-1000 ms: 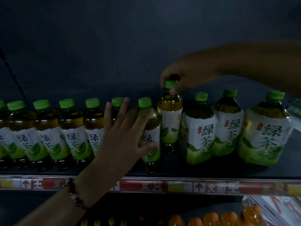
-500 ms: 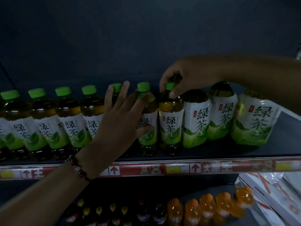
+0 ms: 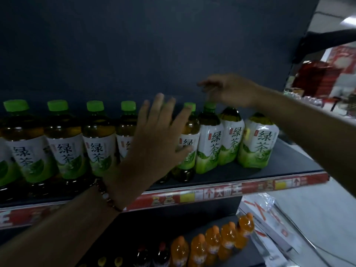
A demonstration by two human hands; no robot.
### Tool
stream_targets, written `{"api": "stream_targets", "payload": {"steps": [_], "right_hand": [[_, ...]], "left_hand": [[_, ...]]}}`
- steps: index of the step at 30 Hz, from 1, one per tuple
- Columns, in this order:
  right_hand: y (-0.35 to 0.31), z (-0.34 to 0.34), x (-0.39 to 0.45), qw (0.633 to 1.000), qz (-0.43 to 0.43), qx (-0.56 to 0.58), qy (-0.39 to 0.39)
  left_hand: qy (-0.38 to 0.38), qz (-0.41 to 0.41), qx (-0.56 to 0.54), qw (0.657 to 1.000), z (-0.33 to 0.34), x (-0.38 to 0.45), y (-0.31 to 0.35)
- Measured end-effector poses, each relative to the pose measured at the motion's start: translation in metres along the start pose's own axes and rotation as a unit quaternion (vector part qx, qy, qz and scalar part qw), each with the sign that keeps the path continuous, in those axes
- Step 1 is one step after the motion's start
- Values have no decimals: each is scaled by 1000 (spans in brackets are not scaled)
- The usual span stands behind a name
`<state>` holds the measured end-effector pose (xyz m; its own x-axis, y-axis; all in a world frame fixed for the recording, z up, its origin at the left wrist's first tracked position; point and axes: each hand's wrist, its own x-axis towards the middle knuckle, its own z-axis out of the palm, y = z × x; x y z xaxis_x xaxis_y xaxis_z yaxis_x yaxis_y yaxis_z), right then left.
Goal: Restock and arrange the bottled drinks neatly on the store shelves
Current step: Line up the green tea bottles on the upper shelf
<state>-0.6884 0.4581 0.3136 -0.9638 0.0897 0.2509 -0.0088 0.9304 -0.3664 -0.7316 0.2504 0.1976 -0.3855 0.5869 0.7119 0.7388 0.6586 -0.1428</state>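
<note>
Spreading our left hand (image 3: 154, 143) flat, fingers straight against the green tea bottles (image 3: 65, 143) on the shelf (image 3: 269, 170), we hover our right hand (image 3: 229, 89), fingers loose and released, above a glossy plastic bottle's green cap (image 3: 210, 105).

A row of tea bottles (image 3: 63, 139) stands along the upper shelf (image 3: 231, 176), running from its left end to just short of its right end. The left hand (image 3: 154, 139) lies spread in front of the middle of the row, while the right hand (image 3: 227, 89) hangs above the bottles nearer the right end. Below, on the lower shelf (image 3: 173, 226), a row of juice bottles (image 3: 213, 243) stands to the right, with smaller bottles (image 3: 142, 255) to their left, and flat packages (image 3: 269, 228) lie right of that shelf.
</note>
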Motion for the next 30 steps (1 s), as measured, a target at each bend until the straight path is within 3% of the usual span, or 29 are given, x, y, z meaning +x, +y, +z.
{"api": "stream_targets", "payload": {"steps": [3,8,14,19,22,24,26,30], "right_hand": [[13,8,-6,993,42,-73,-87],[41,12,2,996,-29,-83,-17],[67,7,12,985,-150,-83,-30],[88,-1,11,982,-184,-38,-27],[119,-26,-4,986,-154,-66,25],[154,-34,-16,981,-124,-142,43],[186,-33,-25,975,-90,-202,3],[226,-33,-25,984,-77,-158,-42]], "left_hand": [[-34,55,10,998,2,21,16],[-58,43,55,996,16,35,27],[-49,-22,104,993,24,49,52],[-78,-43,130,987,36,78,71],[-107,-77,152,980,41,88,81],[-125,-102,152,975,40,90,87],[-133,-123,126,975,37,92,94],[-175,-156,62,970,25,98,100]]}}
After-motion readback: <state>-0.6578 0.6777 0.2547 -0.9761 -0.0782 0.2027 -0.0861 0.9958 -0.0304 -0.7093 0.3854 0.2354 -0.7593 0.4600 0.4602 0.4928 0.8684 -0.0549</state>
